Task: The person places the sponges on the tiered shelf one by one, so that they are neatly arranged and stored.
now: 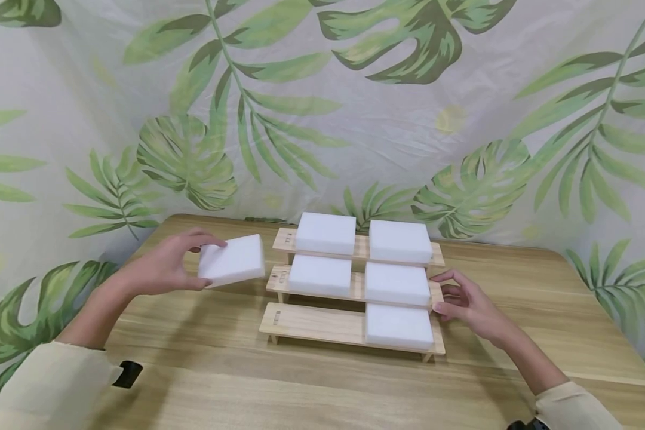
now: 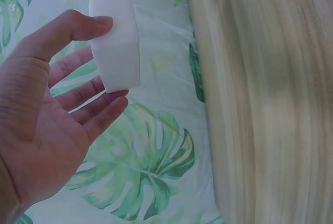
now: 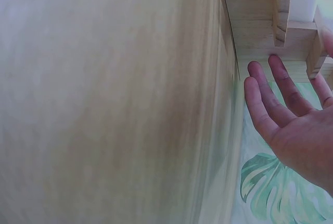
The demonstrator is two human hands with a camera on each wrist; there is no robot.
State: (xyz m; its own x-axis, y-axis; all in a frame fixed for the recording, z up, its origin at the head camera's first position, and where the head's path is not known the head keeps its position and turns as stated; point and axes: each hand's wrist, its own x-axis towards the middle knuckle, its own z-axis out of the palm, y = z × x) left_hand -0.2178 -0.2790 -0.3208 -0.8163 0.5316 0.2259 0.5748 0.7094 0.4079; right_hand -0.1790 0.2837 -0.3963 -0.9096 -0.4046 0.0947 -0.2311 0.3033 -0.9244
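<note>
My left hand pinches a white foam block above the table, left of a three-tier wooden display stand. In the left wrist view the thumb presses one face of the foam block, with fingertips on the opposite side and lower edge. At the stand's right end, my right hand holds the middle tier between thumb and index finger. The right wrist view shows its other fingers extended beside the stand's legs. Two foam blocks sit on the top tier, two on the middle, one at the bottom right.
The bottom tier's left part is bare wood. Under the stand lies a wood-grain table, its back edge against a leaf-patterned cloth. Dark wrist straps show at the cream sleeves.
</note>
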